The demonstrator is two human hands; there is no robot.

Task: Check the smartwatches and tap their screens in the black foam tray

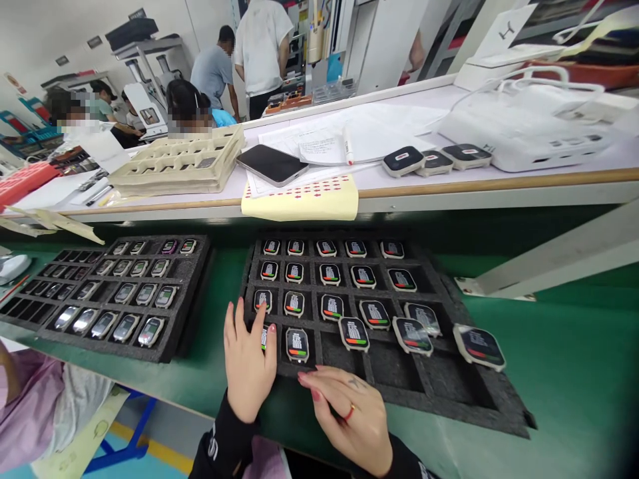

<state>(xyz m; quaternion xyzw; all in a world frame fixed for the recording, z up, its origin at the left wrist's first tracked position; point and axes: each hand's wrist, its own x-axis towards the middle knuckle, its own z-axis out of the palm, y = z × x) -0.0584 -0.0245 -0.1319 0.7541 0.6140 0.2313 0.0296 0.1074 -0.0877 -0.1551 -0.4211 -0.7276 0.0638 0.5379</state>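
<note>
A black foam tray (344, 356) lies before me with rows of square smartwatch faces, most lit with white text and a red-green bar. My left hand (249, 366) is spread over the tray's left column, its fingertips on or just above a watch (263, 301) and partly hiding the watch below it. Close to the front edge, my right hand (349, 412) points left with fingers stretched out, just below another watch (297, 344), and holds nothing visible. Several watches, among them one watch (354, 334), sit raised across the dividers. One watch (480, 347) rests over the right edge.
Left on the green bench (214, 319) stands another foam tray (170, 332) of watches. The shelf (379, 193) above carries a phone (273, 164), papers, a marker (348, 146), cream trays (174, 163) and a white device (539, 126). A slanted metal brace (549, 249) stands right. People work beyond.
</note>
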